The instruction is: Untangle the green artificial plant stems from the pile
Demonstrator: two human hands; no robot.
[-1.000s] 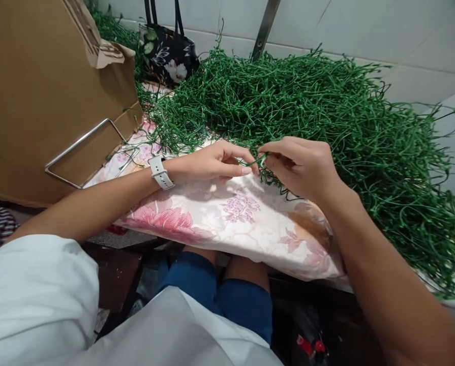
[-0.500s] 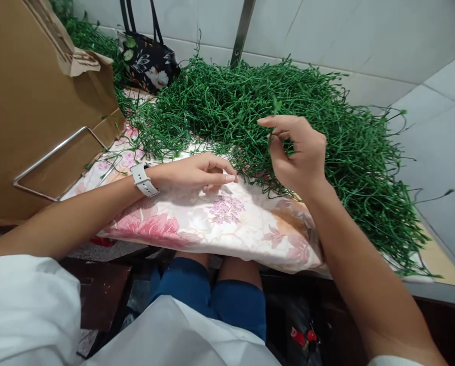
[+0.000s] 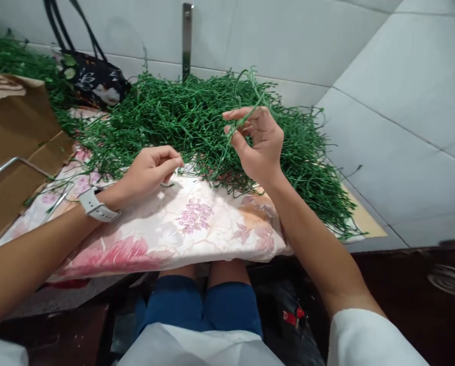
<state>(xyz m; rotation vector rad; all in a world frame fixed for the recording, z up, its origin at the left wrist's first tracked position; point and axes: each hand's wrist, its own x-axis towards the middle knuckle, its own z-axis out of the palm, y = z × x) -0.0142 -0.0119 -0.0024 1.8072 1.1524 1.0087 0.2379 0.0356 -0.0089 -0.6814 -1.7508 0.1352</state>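
My right hand (image 3: 260, 142) is raised over the front of a large heap of thin green stems (image 3: 174, 107), which look like artificial plastic ones. Between its thumb and fingers are a few green stems (image 3: 250, 109), slightly blurred, sticking up past the fingertips. Low over the floral cloth (image 3: 196, 239), my left hand (image 3: 151, 168) has its fingers curled and thumb pressed to the forefinger. Whatever may be in that pinch is too small or hidden to name. A white-strapped watch (image 3: 97, 204) is on the left wrist.
At the left stands an open cardboard box (image 3: 17, 132) with a bent metal wire frame (image 3: 17, 161) beside it. A black floral handbag (image 3: 93, 81) sits against the tiled wall (image 3: 280, 40). A metal strip (image 3: 187, 40) runs down the wall behind the heap.
My right hand now has several green stems in its fingers, lifted above the heap. The view has swung right, so the box and handbag appear farther left. My left hand stays low over the cloth.
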